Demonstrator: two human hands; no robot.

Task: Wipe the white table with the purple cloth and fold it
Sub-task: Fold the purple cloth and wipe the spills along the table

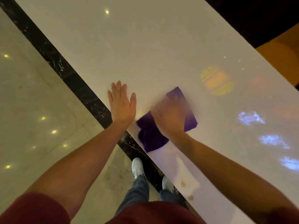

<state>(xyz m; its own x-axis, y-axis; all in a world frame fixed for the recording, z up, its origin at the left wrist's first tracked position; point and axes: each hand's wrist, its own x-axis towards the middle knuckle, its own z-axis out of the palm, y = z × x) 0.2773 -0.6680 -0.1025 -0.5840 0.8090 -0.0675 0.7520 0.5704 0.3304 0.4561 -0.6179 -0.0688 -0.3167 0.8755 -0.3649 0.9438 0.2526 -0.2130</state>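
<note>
Both hands flat, L (122, 104) on table (129, 46), R (169, 115) on cloth (150, 135)

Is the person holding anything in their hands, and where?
The right hand presses on the middle of the purple cloth; blur hides whether the fingers curl in a grip. The left hand lies flat on the white table, holding nothing.

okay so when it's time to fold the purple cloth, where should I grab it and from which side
Probably the far corner of the purple cloth, reached from the table's far side. That part lies flat with a clear point, uncovered beyond the right hand that presses on the middle. The near end is bunched at the white table edge, harder to pinch cleanly.
</note>
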